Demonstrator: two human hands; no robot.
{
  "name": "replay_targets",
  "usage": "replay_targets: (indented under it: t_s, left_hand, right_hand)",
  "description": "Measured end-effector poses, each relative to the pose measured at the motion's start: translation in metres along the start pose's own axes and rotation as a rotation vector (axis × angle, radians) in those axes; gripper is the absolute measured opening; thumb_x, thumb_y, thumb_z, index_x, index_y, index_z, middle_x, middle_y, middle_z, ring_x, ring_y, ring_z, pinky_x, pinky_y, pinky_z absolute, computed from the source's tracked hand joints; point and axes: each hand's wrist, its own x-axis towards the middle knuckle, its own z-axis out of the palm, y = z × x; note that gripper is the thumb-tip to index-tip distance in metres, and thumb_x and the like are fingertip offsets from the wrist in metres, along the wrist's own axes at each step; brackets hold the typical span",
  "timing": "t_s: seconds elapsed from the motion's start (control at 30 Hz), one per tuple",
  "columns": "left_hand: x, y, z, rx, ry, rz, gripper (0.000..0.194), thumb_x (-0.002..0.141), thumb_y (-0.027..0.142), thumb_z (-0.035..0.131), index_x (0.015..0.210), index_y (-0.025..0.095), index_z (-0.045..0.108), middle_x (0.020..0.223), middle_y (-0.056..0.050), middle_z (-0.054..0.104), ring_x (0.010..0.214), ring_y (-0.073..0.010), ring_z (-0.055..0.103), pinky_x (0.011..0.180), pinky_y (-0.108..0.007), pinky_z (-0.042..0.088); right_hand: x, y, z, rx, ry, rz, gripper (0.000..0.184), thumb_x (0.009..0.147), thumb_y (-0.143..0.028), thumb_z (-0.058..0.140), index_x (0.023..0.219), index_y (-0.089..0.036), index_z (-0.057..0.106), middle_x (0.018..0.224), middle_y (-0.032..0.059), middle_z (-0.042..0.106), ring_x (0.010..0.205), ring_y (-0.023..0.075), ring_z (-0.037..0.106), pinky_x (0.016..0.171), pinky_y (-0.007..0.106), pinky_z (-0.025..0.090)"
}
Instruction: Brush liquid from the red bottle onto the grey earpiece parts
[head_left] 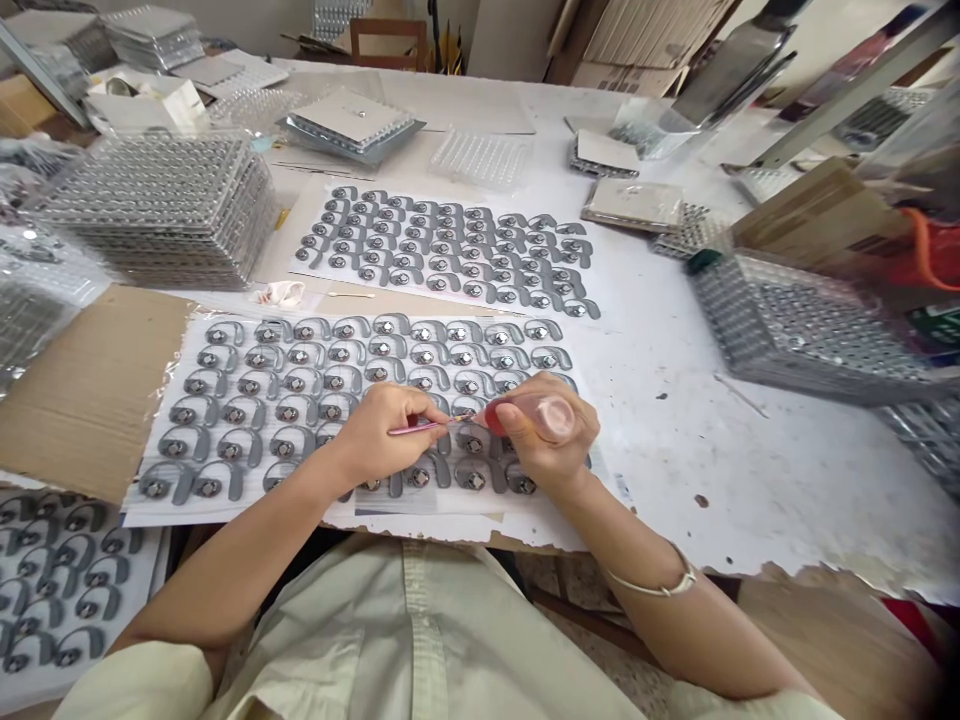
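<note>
My left hand (390,430) pinches a thin pinkish stick (409,430), perhaps a fine brush, its tip pointing right. Wrapped around a small translucent bottle (551,415) with reddish contents is my right hand (555,450); the bottle lies tilted, nozzle toward the stick's tip. The two tips meet, or nearly so, above a sheet (262,510) laid with rows of grey hook-shaped pieces (291,445), each bearing a round metallic part. My hands and forearms cover some of these pieces.
A second sheet of grey hooked pieces (442,245) lies behind, another (56,580) at lower left. Stacked clear trays (157,205) stand left, more trays (810,320) right. A cotton swab (351,295) and crumpled tissue (281,293) lie between the sheets.
</note>
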Motion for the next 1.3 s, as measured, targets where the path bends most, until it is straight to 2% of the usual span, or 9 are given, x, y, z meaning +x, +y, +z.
replay_targets:
  t_s: [0.23,0.4,0.5,0.6,0.7,0.83,0.97,1.1,1.3]
  left_hand:
    - [0.008,0.005,-0.005,0.036,-0.020,0.051,0.007,0.076,0.016,0.066,0.073,0.015,0.072,0.069,-0.004,0.070,0.062,-0.0152,0.063,0.058,-0.024,0.047]
    - [0.007,0.007,-0.008,0.073,0.042,0.147,0.007,0.076,0.014,0.065,0.075,0.016,0.071,0.069,-0.004,0.070,0.062,-0.0146,0.064,0.057,-0.024,0.048]
    - [-0.005,0.011,-0.006,0.111,0.115,0.285,0.006,0.077,0.011,0.066,0.079,0.016,0.069,0.068,-0.002,0.070,0.060,-0.0135,0.063,0.063,-0.026,0.049]
    - [-0.025,0.016,0.001,0.155,0.119,0.486,0.008,0.080,0.008,0.063,0.083,0.015,0.064,0.073,-0.004,0.072,0.063,-0.0135,0.065,0.069,-0.029,0.049]
    - [-0.039,0.017,0.012,0.199,0.124,0.572,0.011,0.082,0.005,0.060,0.087,0.015,0.060,0.079,-0.006,0.073,0.069,-0.0139,0.067,0.069,-0.030,0.047]
    - [-0.043,0.012,0.022,0.245,0.120,0.583,0.011,0.085,0.006,0.056,0.088,0.016,0.058,0.080,-0.006,0.072,0.068,-0.0128,0.066,0.067,-0.029,0.044]
    - [-0.040,0.008,0.026,0.298,0.122,0.576,0.009,0.085,0.007,0.055,0.087,0.015,0.060,0.078,-0.006,0.071,0.067,-0.0134,0.064,0.066,-0.029,0.042]
    - [-0.042,0.008,0.030,0.455,0.105,0.603,0.013,0.086,0.006,0.051,0.080,0.013,0.060,0.071,-0.005,0.067,0.062,-0.0142,0.058,0.062,-0.030,0.038]
    - [-0.049,0.005,0.034,0.640,0.007,0.631,0.013,0.082,0.009,0.053,0.070,0.013,0.056,0.067,-0.005,0.059,0.060,-0.0158,0.046,0.061,-0.032,0.035]
  right_hand:
    - [0.019,0.010,-0.013,0.248,0.423,0.381,0.041,0.081,-0.046,0.064,0.053,-0.019,0.051,0.052,-0.0030,0.051,0.043,0.0101,0.051,0.039,0.026,0.043]
    - [0.035,0.013,-0.027,0.458,0.528,0.596,0.048,0.068,-0.065,0.067,0.061,-0.019,0.054,0.052,-0.0037,0.050,0.039,0.0117,0.053,0.029,0.023,0.035]
    - [0.040,0.008,-0.040,0.513,0.565,0.709,0.055,0.059,-0.072,0.068,0.068,-0.019,0.056,0.052,-0.0043,0.051,0.041,0.0135,0.056,0.028,0.021,0.032]
    - [0.035,-0.001,-0.050,0.533,0.511,0.615,0.041,0.068,-0.052,0.073,0.062,-0.019,0.050,0.056,-0.0050,0.054,0.048,0.0130,0.059,0.035,0.022,0.040]
    - [0.024,-0.007,-0.047,0.530,0.333,0.575,0.021,0.072,-0.035,0.072,0.070,-0.020,0.057,0.065,-0.0032,0.060,0.058,0.0137,0.064,0.038,0.021,0.043]
    - [0.008,-0.014,-0.028,0.488,0.247,0.590,0.022,0.074,-0.036,0.071,0.087,-0.022,0.059,0.081,-0.0004,0.063,0.059,0.0129,0.064,0.033,0.019,0.037]
    - [-0.007,-0.022,-0.010,0.295,0.235,0.396,0.019,0.080,-0.038,0.067,0.082,-0.021,0.059,0.084,0.0023,0.062,0.056,0.0118,0.060,0.038,0.024,0.042]
    - [-0.018,-0.025,-0.004,0.031,0.151,0.184,0.015,0.079,-0.032,0.068,0.077,-0.020,0.061,0.075,0.0033,0.062,0.068,0.0171,0.061,0.059,0.034,0.052]
    - [-0.018,-0.026,0.000,-0.046,0.032,0.001,0.015,0.080,-0.016,0.064,0.066,-0.019,0.058,0.060,0.0008,0.059,0.061,0.0155,0.057,0.057,0.033,0.047]
